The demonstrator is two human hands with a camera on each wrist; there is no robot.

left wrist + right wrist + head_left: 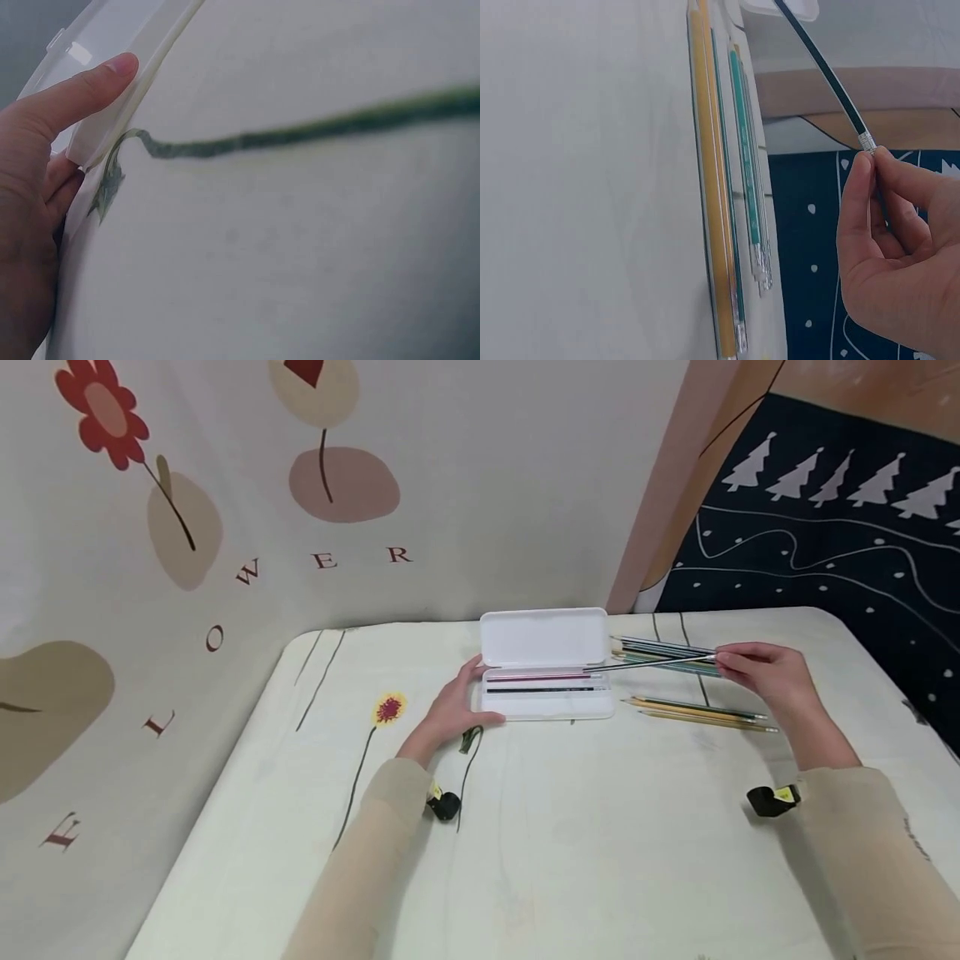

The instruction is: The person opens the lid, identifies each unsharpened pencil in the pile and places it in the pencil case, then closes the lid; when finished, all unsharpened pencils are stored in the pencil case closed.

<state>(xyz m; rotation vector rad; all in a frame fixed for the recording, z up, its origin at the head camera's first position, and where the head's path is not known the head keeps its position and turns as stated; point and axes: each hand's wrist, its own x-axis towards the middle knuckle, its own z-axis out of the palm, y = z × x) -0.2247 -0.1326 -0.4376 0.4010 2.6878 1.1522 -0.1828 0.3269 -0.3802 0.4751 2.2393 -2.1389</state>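
A white plastic pencil case lies with its lid raised at the back. Inside are a dark pencil and a reddish one. My left hand grips the case's left end, its thumb along the front wall. Between thumb and fingertips, my right hand pinches a dark pencil close to its metal ferrule. That pencil slants in the air, its far end over the case's right side. Below it lies a bundle of green and dark pencils; nearer me are yellow and dark pencils.
A pale cloth with printed flowers covers the table. Behind it hangs a light curtain, and at the right a dark cloth with white trees. Small black wrist cameras stick out by both sleeves.
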